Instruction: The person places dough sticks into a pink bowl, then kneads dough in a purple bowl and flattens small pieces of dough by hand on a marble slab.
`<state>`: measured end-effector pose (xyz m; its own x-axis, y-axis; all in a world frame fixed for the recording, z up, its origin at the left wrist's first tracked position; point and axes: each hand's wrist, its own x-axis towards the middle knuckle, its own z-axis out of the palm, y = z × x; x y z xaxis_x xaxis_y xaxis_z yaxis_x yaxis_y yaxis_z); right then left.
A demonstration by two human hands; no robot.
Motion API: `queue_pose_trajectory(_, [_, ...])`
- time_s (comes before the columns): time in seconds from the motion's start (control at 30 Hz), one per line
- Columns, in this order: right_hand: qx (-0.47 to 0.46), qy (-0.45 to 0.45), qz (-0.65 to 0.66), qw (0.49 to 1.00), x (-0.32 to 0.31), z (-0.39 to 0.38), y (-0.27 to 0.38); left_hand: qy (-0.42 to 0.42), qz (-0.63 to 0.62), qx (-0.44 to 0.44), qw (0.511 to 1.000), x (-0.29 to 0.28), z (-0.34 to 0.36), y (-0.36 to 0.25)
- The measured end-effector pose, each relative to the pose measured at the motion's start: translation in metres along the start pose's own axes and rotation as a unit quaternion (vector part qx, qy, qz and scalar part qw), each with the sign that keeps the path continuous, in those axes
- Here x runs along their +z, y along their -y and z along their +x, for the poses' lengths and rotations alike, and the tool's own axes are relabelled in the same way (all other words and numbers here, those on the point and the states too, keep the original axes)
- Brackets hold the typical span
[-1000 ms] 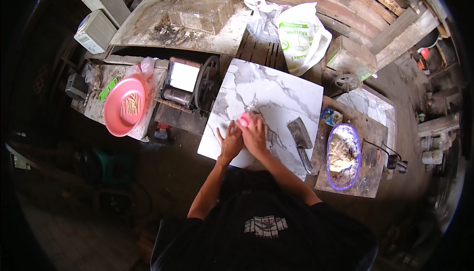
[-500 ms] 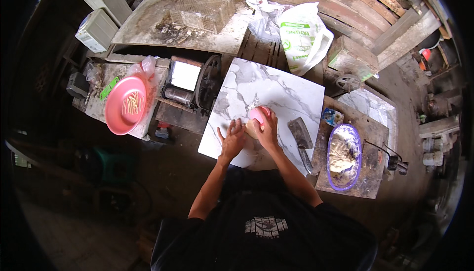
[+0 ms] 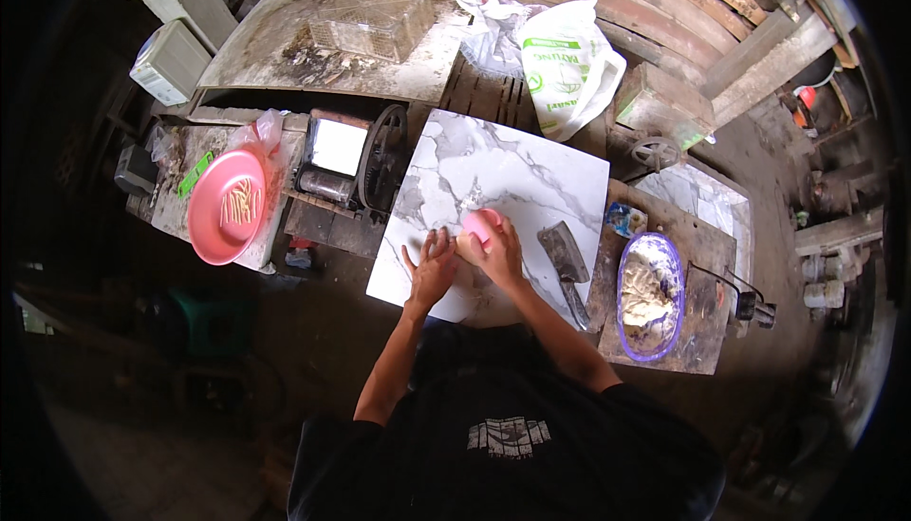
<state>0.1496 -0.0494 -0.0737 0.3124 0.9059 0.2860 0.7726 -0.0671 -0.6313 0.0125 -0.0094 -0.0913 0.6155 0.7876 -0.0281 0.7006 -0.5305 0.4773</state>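
Head camera, looking down: a person in a black shirt (image 3: 512, 398) works with bare hands at a white marble-patterned board (image 3: 531, 165), the clock's centre for all directions here. The right hand (image 3: 502, 253) is curled around a pink round object (image 3: 483, 225), which sits near the middle of the board; its exact kind cannot be told. The left hand (image 3: 435, 272), at half past seven, lies palm down with its fingers spread wide. Between the two hands shows a tan piece (image 3: 465, 248), partly covered; whether the left fingertips touch it cannot be told. A dark cleaver (image 3: 564, 257) lies on the board at four o'clock, its handle toward the person. Farther out at four, a purple-rimmed tub (image 3: 621, 307) holds a pale doughy mass (image 3: 647, 295), while a blue packet (image 3: 625, 219) lies at three. At nine, pale strips (image 3: 241, 202) rest in a pink basin (image 3: 206, 213). A roller machine (image 3: 332, 184) with a dark wheel stands at ten, a wire cage (image 3: 375, 23) at eleven and a white-and-green bag (image 3: 567, 70) at one.
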Motion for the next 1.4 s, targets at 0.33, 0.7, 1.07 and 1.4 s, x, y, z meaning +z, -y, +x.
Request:
queue_pose_trajectory(0.33, [0.005, -0.050, -0.008, 0.999, -0.001, 0.006, 0.002, 0.019, -0.020, -0.009, 1.000, -0.005, 0.002, 0.001])
queue_pose_trajectory(0.7, [-0.063, -0.061, -0.062, 0.994, 0.005, 0.007, 0.000, 0.000, -0.026, 0.019, 0.999, -0.003, 0.004, 0.004])
queue_pose_trajectory(1.07, [0.077, -0.171, 0.091, 0.978, -0.009, 0.016, -0.031, 0.013, -0.031, -0.001, 0.999, -0.007, 0.003, -0.001])
queue_pose_trajectory(1.4, [-0.064, -0.034, -0.040, 0.997, -0.016, -0.016, -0.005, 0.016, -0.001, 0.108, 0.994, 0.000, 0.002, -0.015])
